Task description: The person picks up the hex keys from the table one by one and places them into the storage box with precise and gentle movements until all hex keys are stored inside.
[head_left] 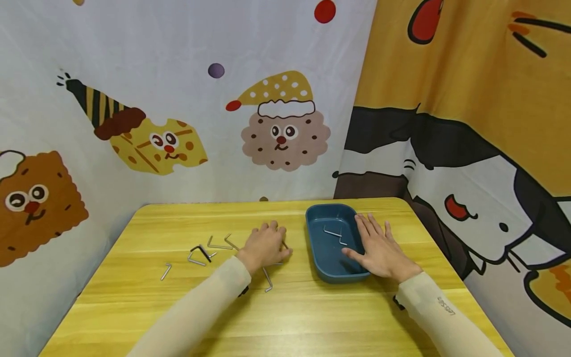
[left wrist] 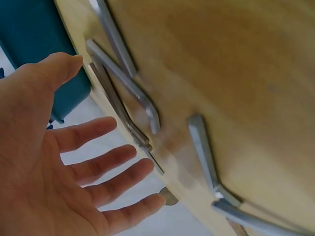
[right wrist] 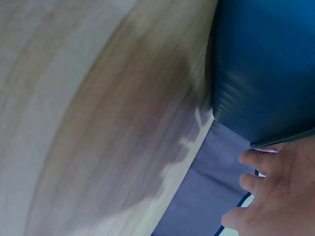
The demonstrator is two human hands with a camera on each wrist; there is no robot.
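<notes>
My left hand [head_left: 265, 245] is over several silver L-shaped hex keys on the table. In the left wrist view its fingers are spread and slightly bent, with nothing between them, and a silver hex key [left wrist: 125, 83] lies just beyond the fingertips. My right hand [head_left: 379, 248] lies along the right rim of a blue plastic box [head_left: 327, 279], fingers extended, thumb reaching across the rim above the inside. Silver hex keys [head_left: 332, 232] lie on the box floor. Part of the box's right side is hidden under that hand.
Left of my left hand, more silver hex keys [head_left: 165, 271] and a black one [head_left: 204, 253] lie scattered on the yellow wooden table [head_left: 312, 317]. A printed cartoon curtain [head_left: 187, 39] hangs close behind the table's far edge.
</notes>
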